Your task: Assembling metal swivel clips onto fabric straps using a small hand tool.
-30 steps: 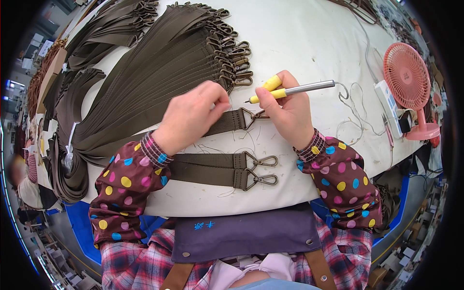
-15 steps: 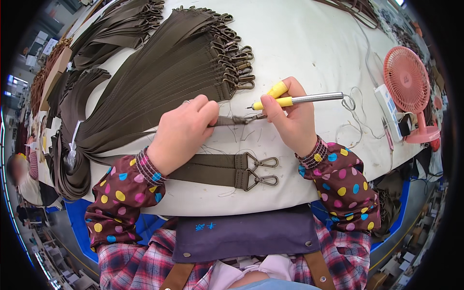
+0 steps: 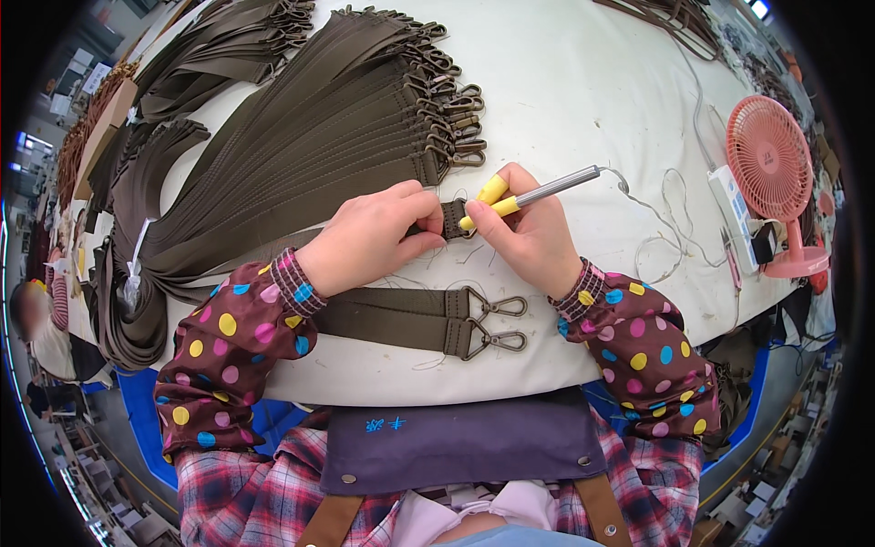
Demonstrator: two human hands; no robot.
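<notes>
Near the middle of the table, my left hand (image 3: 378, 232) is closed on an olive-brown webbing strap (image 3: 452, 219) just behind its stitched end. My right hand (image 3: 533, 239) grips a corded pen-shaped tool (image 3: 556, 186) with a yellow grip and a silver barrel. Yellow wrapping (image 3: 493, 190) covers a fingertip of that hand. The tool's front end is at the strap end, by its metal hardware; fingers partly hide the tip and the clasp. Closer to me lie two flat strap ends (image 3: 401, 317) with metal snap hooks (image 3: 504, 339).
A large fanned bundle of straps (image 3: 337, 118) with snap hooks covers the left, tied by a white band (image 3: 142, 246). Another bundle (image 3: 219, 59) lies behind it. At right stand a pink fan (image 3: 770, 150) and a white power strip (image 3: 734, 210); the tool's thin cord (image 3: 674, 219) loops nearby.
The held strap end has turned from edge-on to flat. My right hand has shifted slightly left, bringing the tool's front end onto the strap end; my left hand has moved slightly right.
</notes>
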